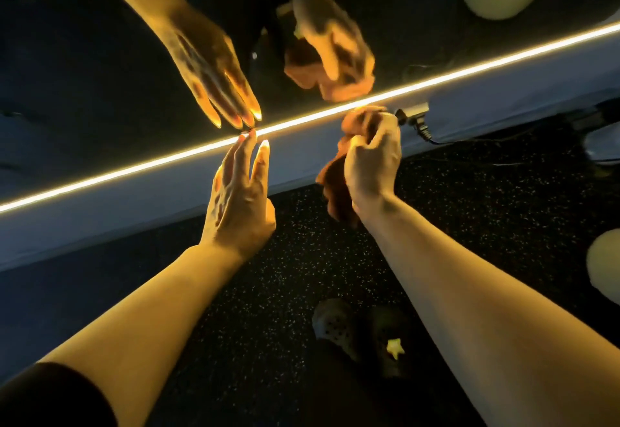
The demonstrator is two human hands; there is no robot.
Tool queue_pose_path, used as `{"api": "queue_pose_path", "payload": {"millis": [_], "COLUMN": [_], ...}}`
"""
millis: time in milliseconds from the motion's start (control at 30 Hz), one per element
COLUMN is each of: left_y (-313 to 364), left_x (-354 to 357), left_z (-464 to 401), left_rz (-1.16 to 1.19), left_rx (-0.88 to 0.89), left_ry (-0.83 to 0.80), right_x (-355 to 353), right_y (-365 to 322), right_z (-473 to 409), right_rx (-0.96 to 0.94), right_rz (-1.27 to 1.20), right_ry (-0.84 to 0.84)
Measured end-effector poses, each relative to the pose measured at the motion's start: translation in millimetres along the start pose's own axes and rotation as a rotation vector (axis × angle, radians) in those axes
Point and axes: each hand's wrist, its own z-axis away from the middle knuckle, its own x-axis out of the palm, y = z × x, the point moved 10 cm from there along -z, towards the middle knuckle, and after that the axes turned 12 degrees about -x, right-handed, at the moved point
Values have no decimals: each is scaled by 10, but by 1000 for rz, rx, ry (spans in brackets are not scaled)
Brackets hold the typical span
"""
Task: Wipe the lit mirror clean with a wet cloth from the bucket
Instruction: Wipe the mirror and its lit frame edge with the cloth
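The mirror (100, 84) fills the upper half, with a glowing light strip (134, 169) along its lower edge. My left hand (240, 192) is flat and open, its fingertips touching the strip. To its right, my right hand (372, 161) is shut on a crumpled orange cloth (335, 185), which it presses against the mirror's lower edge. Both hands and the cloth are reflected in the glass above. No bucket is in view.
A white frame band (117, 212) runs below the strip. A black plug and cable (419, 121) sit on the frame just right of the cloth. The floor (469, 208) is dark speckled rubber. My shoes (362, 332) are below. A pale object (604, 262) stands at right.
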Motion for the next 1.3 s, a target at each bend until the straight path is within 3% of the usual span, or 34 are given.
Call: {"api": "queue_pose_path", "payload": {"millis": [67, 167, 200, 333, 433, 600, 667, 767, 800, 900, 933, 1067, 1200, 1233, 1300], "left_y": [-40, -111, -137, -248, -365, -585, -676, -858, -913, -1073, -1140, -1408, -1691, -1767, -1906], "left_x": [44, 61, 47, -22, -63, -182, -226, -278, -292, -309, -293, -321, -391, -400, -405], "left_z": [58, 103, 107, 127, 166, 307, 325, 331, 335, 368, 391, 414, 522, 541, 570], "left_rz": [-16, -13, -6, 6, 4, -7, -9, 12, 19, 19, 18, 33, 19, 19, 23], "left_rx": [-15, -45, -59, -112, -146, -197, -203, -239, -238, -204, -192, -140, -62, -56, -50], "left_ry": [-1, 1, 7, 17, 7, -2, -6, 4, 12, 33, 24, 18, 5, -5, -16], "right_x": [-28, 286, 310, 198, 411, 136, 280, 703, 728, 603, 637, 1174, 1041, 1061, 1301], "right_y": [114, 74, 60, 129, 41, -190, -257, -275, -303, -369, -370, -374, -294, -269, -228], "right_z": [3, 130, 163, 135, 248, 189, 216, 510, 585, 646, 675, 934, 1041, 1066, 1170], "right_rx": [132, 154, 145, 193, 126, -17, -32, -42, -75, -76, -81, -158, -32, -3, 32], "right_rz": [-134, -181, -150, -198, -165, -105, -97, 6, 49, 24, -4, 133, 44, 10, 14], "right_ry": [55, -190, -203, -49, -277, 55, 1, -282, -279, 15, 40, -185, 70, 67, -121]}}
